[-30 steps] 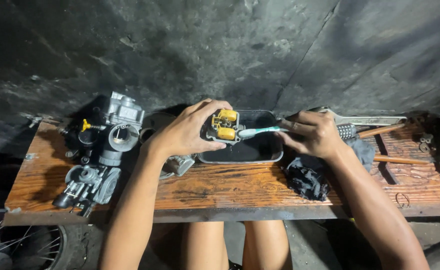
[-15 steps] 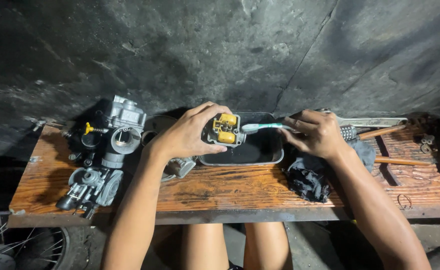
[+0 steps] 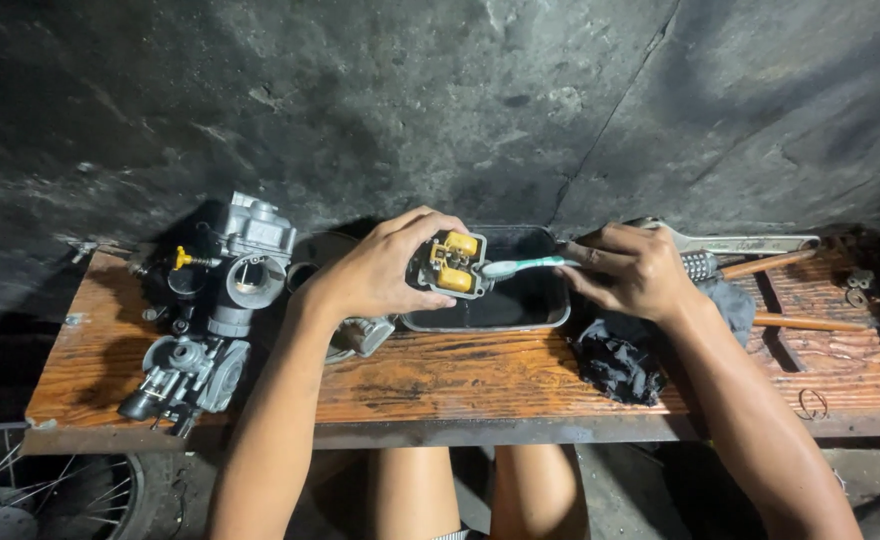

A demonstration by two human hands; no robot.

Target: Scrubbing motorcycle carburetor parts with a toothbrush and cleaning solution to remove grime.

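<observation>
Your left hand grips a small metal part with yellow floats, holding it over the left end of the dark tray. Your right hand is closed around a toothbrush, which lies level, pointing left, its head touching the part's right edge.

Dim overall, with light falling from above and in front onto the wooden bench, whose wet boards shine orange. The dark wall shows grey patches of soft glare. Deep shadow sits behind the metal engine parts and under the bench. Focus is sharp in the middle; the corners darken, and the wide lens bends the bench edge and stretches the forearms.
</observation>
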